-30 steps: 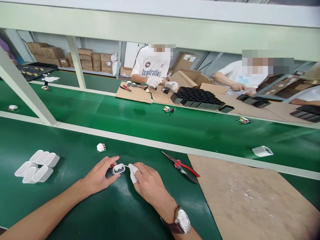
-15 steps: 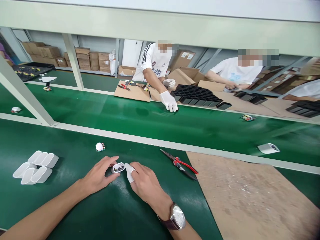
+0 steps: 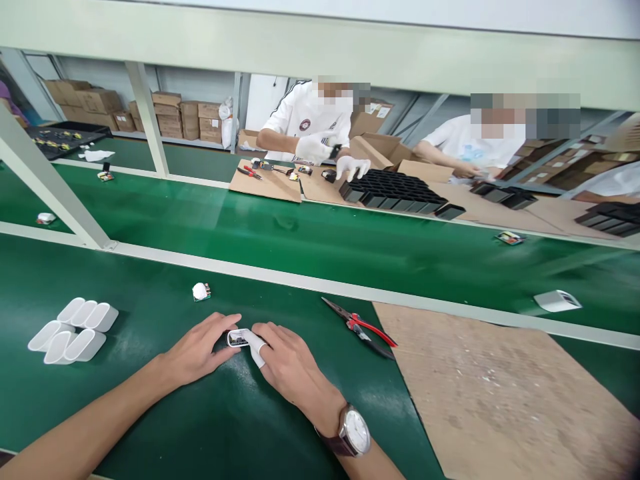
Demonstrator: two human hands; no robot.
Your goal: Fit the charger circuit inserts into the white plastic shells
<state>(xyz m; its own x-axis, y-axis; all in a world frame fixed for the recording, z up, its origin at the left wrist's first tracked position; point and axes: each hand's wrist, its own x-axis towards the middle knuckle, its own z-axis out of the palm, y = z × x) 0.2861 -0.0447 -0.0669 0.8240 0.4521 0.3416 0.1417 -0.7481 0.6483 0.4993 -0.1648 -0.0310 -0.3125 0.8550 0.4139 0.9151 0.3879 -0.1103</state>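
Observation:
Between my two hands is a small white oval housing (image 3: 238,338), its open end up and electronic parts visible inside. My left hand (image 3: 203,347) grips it from the left, thumb and fingers around its side. From the right, my right hand (image 3: 293,363) holds it too. A finger with a white finger cot (image 3: 256,347) lies at the rim, partly over the opening. The other fingertips of the right hand are hidden. Just beyond the hands sits a small circuit board with a white blob (image 3: 201,291).
Several white oval housings (image 3: 75,331) stand at left. Red-and-black long-nose pliers (image 3: 357,327) lie beside a cardboard sheet (image 3: 490,380) at right. Past a metal rail, a green conveyor belt (image 3: 310,233) carries boards and a white housing (image 3: 557,301). Co-workers sit opposite, near black cases (image 3: 395,190).
My finger with the cot has moved left over the housing's opening. Items on the belt have shifted right. The gloved co-worker has drawn a hand back from the belt and holds a dark piece.

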